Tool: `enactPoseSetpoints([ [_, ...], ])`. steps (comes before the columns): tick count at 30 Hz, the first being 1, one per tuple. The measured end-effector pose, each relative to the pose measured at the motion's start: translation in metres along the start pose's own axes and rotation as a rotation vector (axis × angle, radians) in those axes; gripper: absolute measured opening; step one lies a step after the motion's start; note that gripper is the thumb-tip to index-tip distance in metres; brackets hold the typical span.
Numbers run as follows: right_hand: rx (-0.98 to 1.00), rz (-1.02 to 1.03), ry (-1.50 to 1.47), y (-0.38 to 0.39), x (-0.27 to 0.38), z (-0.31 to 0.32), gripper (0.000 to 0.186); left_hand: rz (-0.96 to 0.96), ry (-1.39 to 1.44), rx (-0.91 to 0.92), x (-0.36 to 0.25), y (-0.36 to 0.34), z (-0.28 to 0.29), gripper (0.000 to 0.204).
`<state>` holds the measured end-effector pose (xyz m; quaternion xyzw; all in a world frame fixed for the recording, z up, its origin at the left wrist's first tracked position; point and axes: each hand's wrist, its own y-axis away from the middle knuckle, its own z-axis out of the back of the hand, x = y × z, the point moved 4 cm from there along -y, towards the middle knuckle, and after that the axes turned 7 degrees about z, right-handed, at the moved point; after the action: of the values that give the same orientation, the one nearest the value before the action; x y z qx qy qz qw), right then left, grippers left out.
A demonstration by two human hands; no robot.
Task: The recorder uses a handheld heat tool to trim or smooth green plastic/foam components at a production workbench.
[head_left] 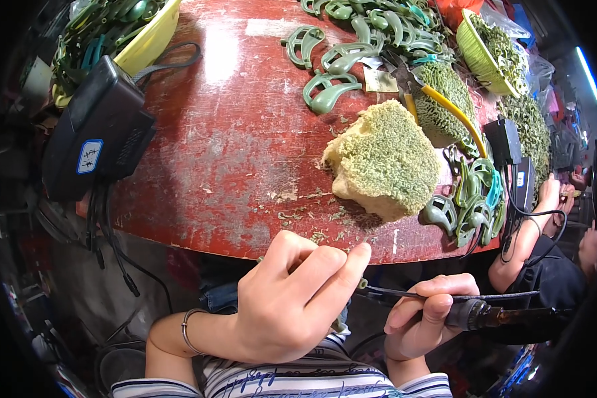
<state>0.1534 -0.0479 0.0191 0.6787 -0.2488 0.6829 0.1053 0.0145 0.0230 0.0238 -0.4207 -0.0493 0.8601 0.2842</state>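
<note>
My left hand point(297, 302) is closed just in front of the table edge. A small green piece point(363, 283) peeks out beside its fingertips, most of it hidden by the fingers. To the right, my right hand point(426, 310) pinches a thin dark rod-like tool point(504, 296), whose left end reaches to the green piece. A brown glossy thing with a black ribbed collar point(476, 314), perhaps a small bottle, lies along the same hand; how it is held is partly hidden. Beyond both hands, a pale foam block point(388, 159) coated in green crumbs rests on the red table point(212, 159).
Green curved pieces point(335, 93) lie at the back, more point(474, 199) at the right. Yellow-handled pliers point(454, 109) lean near a green-studded block point(444, 99). A yellow basin point(149, 43) and black box with cables point(96, 132) stand left. Another person's arm point(527, 232) is at right.
</note>
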Motion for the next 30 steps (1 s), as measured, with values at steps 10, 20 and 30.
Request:
enactPoseSetpoints([
  [10,0.090,-0.052,0.161,0.001,0.005,0.001,0.025,-0.079,-0.196,-0.134,-0.002,0.003,-0.004,0.044],
  [20,0.046,0.038,0.137,0.004,0.005,-0.003,0.021,0.044,0.002,0.018,0.005,0.001,-0.010,0.037],
  [30,-0.021,-0.014,0.132,-0.003,-0.005,-0.001,0.036,0.288,0.602,0.413,0.012,-0.009,-0.013,0.029],
])
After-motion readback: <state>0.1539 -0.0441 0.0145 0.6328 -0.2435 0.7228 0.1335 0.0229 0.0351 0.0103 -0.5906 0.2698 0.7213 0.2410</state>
